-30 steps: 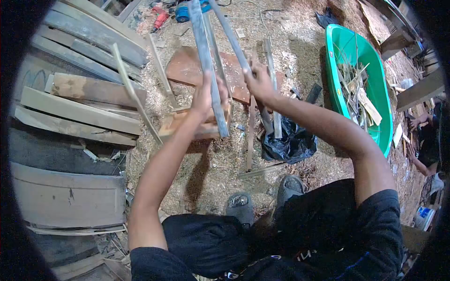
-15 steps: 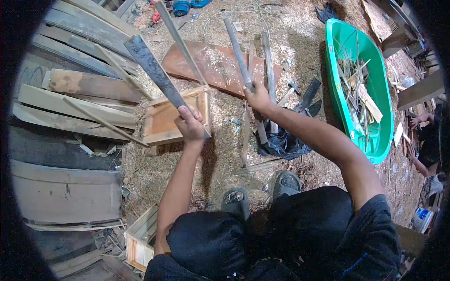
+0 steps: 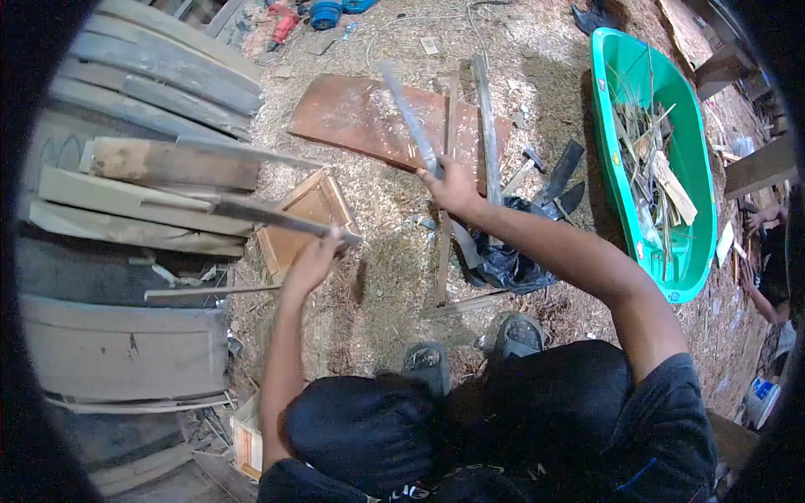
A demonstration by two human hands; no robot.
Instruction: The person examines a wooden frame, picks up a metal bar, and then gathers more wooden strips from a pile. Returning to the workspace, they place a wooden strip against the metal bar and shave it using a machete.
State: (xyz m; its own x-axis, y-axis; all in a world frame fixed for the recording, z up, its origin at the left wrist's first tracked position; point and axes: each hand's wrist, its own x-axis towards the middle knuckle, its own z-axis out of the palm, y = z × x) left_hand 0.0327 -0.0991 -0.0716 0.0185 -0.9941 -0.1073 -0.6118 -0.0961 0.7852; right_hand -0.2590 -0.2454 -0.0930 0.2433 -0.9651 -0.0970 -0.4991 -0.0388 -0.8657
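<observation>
Left of centre, the left hand closes its grip on a long dark grey wooden slat pointing toward the frame's left, over a small square wooden frame. At centre, the right hand grips a thin grey wooden strip angled toward the upper left, above a reddish-brown board.

Floor: sawdust and shavings all over.
Left: stacked grey planks.
Right: green tub of offcuts.
Top: reddish board, power tools.
Light: even.
</observation>
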